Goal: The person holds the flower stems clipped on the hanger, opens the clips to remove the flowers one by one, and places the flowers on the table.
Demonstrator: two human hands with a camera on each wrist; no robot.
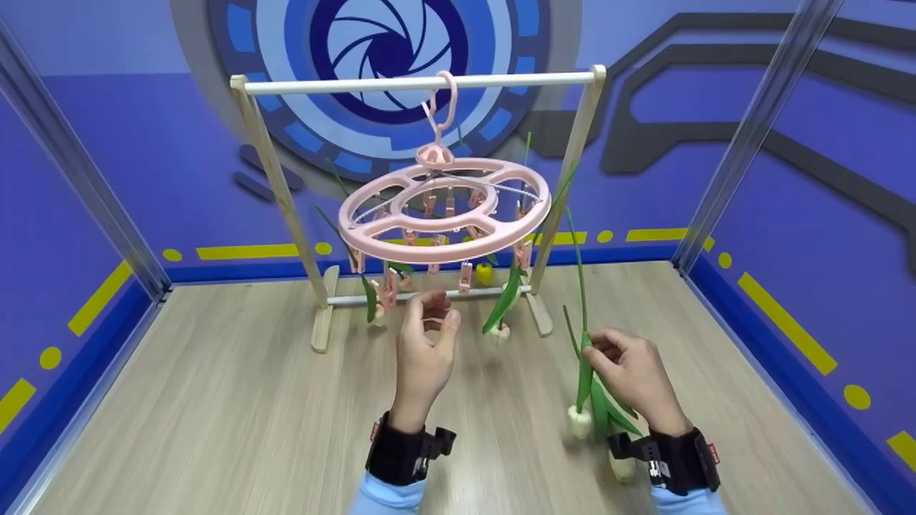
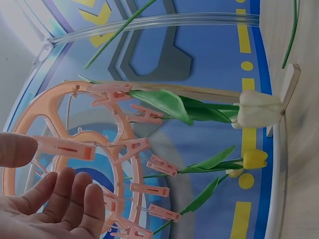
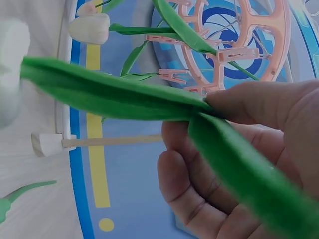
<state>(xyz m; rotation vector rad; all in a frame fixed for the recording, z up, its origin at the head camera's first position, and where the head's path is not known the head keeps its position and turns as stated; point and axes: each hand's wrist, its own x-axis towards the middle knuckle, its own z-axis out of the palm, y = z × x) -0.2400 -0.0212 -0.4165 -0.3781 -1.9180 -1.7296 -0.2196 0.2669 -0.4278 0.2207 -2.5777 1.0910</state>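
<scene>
My right hand (image 1: 633,368) pinches an artificial white tulip (image 1: 578,422) by its green stem, flower hanging down; in the right wrist view its long leaf (image 3: 109,94) crosses in front of the fingers. My left hand (image 1: 424,350) is raised below the front rim of a pink round clip hanger (image 1: 444,250). Its thumb and loosely bent fingers are close to a pink clothespin (image 2: 65,148), without pinching it. Several tulips hang upside down from the hanger's clips, among them a white one (image 2: 259,109) and a yellow one (image 2: 255,159).
A wooden stand carries the hanger on its white top bar (image 1: 343,86). Another white tulip (image 1: 622,468) lies on the wood-grain table (image 1: 236,422), partly behind the right wrist strap. Blue patterned walls (image 1: 71,179) enclose the back and sides.
</scene>
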